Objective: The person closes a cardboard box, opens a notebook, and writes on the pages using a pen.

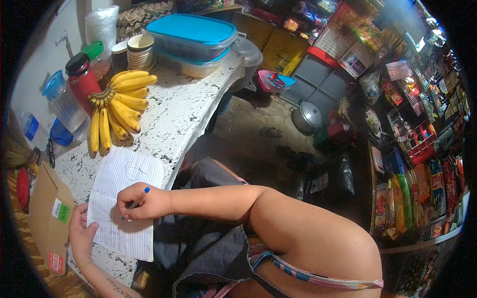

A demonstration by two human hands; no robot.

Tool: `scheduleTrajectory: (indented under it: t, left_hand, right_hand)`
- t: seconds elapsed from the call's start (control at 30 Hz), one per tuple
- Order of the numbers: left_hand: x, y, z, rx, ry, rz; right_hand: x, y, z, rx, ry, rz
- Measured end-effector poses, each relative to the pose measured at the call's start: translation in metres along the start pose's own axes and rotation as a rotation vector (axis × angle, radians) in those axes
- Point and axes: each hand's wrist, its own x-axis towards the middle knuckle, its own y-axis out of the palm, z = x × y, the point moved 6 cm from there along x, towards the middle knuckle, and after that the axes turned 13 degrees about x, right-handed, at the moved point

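Pen [142, 195]: one, closed in my right grip [151, 203], over the paper [130, 171]; tip down-left, blue end up-right. My left grip [81, 232]: at the paper's left edge, farther from the pen; pinching or merely resting, cannot tell. Bananas [125, 109]: just beyond the paper.

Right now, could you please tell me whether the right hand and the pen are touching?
Touching. The head view shows the right hand with its fingers closed around the pen, whose blue end sticks up above them.
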Motion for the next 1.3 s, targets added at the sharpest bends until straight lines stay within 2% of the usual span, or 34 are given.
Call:
scheduleTrajectory:
  t: [0.87,0.97,1.03,1.07,1.1,1.13,1.17,1.2,1.23,1.27,1.3]
  left_hand:
    - [-0.001,0.0,0.0,-0.003,0.011,0.022]
    - [0.002,-0.002,0.012,0.001,0.062,0.046]
    - [0.007,-0.004,0.026,0.039,0.065,0.043]
    - [0.005,-0.005,0.028,0.129,0.073,-0.005]
    - [0.004,-0.008,0.025,0.227,0.069,-0.048]
    - [0.001,-0.007,0.007,0.23,0.098,-0.021]
    - [0.001,-0.007,0.012,0.141,0.077,-0.029]
    - [0.0,-0.008,0.006,0.251,0.107,-0.042]
    - [0.0,-0.006,0.006,0.134,0.183,-0.068]
    - [-0.001,-0.006,0.005,0.098,0.17,-0.052]
    - [-0.003,-0.006,0.003,0.06,0.168,-0.034]
  right_hand:
    - [0.0,0.0,0.0,-0.008,0.018,0.016]
    - [-0.001,0.0,-0.002,0.1,0.021,0.015]
    - [-0.001,-0.006,-0.003,-0.027,-0.057,0.06]
    - [-0.001,-0.008,-0.002,-0.02,0.01,0.001]
    - [-0.003,-0.014,-0.015,0.116,0.027,-0.033]
    - [0.0,-0.021,-0.012,-0.04,0.015,-0.063]
    - [-0.003,-0.027,-0.021,0.025,0.143,-0.146]
    - [-0.002,-0.03,-0.014,0.018,0.197,-0.185]
    - [-0.002,-0.034,-0.011,-0.078,0.232,-0.257]
    - [-0.003,-0.041,-0.01,-0.151,0.148,-0.261]
    - [-0.002,-0.036,-0.007,0.043,0.155,-0.276]
